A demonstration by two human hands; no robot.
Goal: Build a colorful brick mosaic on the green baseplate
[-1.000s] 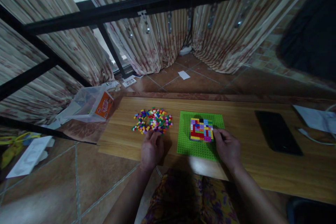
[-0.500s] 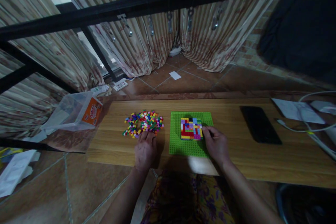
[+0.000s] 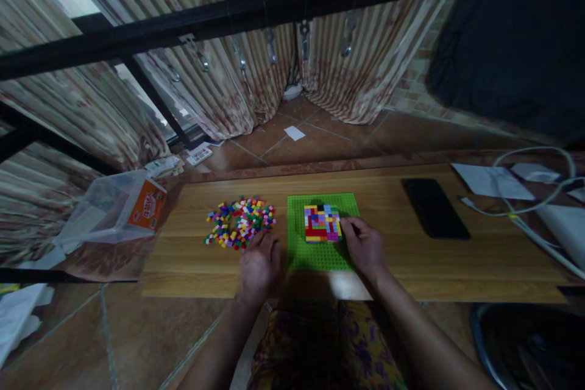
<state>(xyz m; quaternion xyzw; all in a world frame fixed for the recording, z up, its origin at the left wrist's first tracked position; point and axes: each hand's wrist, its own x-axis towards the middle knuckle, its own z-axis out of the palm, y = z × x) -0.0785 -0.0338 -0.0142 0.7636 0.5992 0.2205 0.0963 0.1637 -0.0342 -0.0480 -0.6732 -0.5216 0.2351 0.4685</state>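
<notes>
A green baseplate (image 3: 320, 256) lies on a low wooden board (image 3: 411, 262). A square patch of small coloured bricks (image 3: 322, 223) is built on its far half. Left of the plate is a loose pile of tiny coloured bricks (image 3: 240, 229). My left hand (image 3: 259, 267) rests at the near right edge of that pile, fingers curled; whether it holds a brick is hidden. My right hand (image 3: 363, 247) lies on the plate, its fingertips touching the right side of the built patch.
A black phone (image 3: 434, 216) lies on the board to the right, with papers (image 3: 491, 180) and white cables (image 3: 525, 219) beyond it. A clear plastic bag with an orange box (image 3: 116, 210) sits left of the board. Black metal bars (image 3: 256, 9) cross overhead; curtains hang behind.
My left hand has drawn back from the pile toward the baseplate's left edge. My right hand stays at the patch's right side. The view has shifted right.
</notes>
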